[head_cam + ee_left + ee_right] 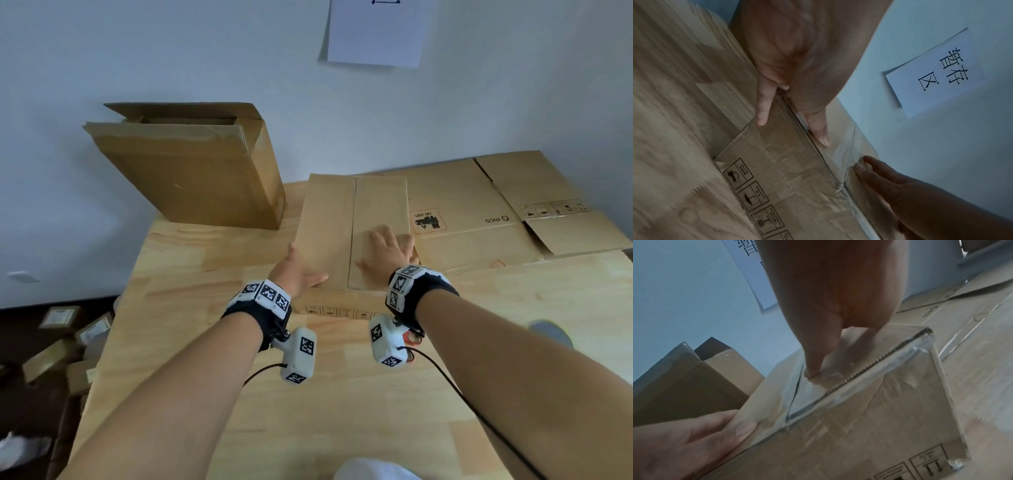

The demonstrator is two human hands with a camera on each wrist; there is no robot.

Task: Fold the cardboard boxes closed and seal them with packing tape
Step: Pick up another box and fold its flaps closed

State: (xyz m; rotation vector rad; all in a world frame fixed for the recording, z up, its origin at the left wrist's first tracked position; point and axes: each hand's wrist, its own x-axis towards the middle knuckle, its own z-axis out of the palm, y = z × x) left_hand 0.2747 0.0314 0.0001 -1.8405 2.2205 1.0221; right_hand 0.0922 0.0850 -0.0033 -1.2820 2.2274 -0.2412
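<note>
A closed cardboard box [329, 233] lies on the wooden table [205, 342], its two top flaps meeting at a centre seam. Glossy clear tape [838, 386] covers the seam's near end and runs down the front face. My left hand [305, 263] holds the near left corner: the thumb lies on top and straight fingers [762, 110] press the side. On the right flap my right hand [387, 243] lies flat, fingers spread, its fingertips [813, 369] beside the seam. The left wrist view also shows the box's [797, 178] printed handling symbols.
An open cardboard box [191, 171] leans against the wall at the back left. Flattened cardboard [496, 212] covers the table's right rear. A paper sign [376, 31] hangs on the wall. Small boxes [58, 342] lie on the floor, left. A small red object [412, 337] shows under my right wrist.
</note>
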